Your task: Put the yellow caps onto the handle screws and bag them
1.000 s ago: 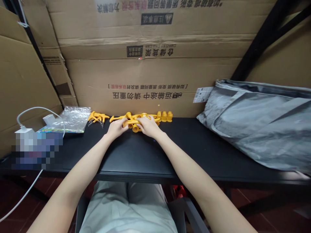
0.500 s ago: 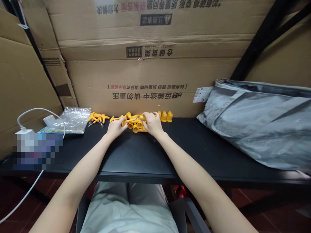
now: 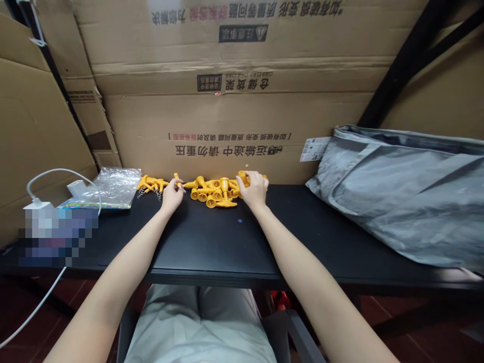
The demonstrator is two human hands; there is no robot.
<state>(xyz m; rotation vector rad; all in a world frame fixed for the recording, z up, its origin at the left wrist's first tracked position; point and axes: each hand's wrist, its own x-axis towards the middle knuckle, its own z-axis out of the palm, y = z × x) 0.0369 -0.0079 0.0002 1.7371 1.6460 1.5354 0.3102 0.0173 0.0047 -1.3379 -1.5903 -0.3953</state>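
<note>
My left hand (image 3: 173, 196) is closed on a yellow corkscrew handle (image 3: 176, 176), its yellow end poking up above the fingers with a glint of metal beside it. Closed around a yellow bell-shaped corkscrew base (image 3: 242, 175) is my right hand (image 3: 254, 190), at the right end of the pile. Between the hands lies a heap of yellow corkscrew parts (image 3: 210, 201), several bell bases with open ends toward me and some handles among them. Left of my left hand, more yellow handles with metal spirals (image 3: 152, 183) lie together. Further bases behind my right hand are mostly hidden.
A clear plastic bag (image 3: 115, 186) and a white charger with cable (image 3: 40, 217) lie on the left of the black table (image 3: 212, 247). A large grey bag (image 3: 401, 196) rests on the right. Cardboard (image 3: 234, 111) stands upright along the back.
My hands have drawn apart from over the heap, left hand leftward and right hand rightward. More of the heap shows, with a bell base standing upright in it.
</note>
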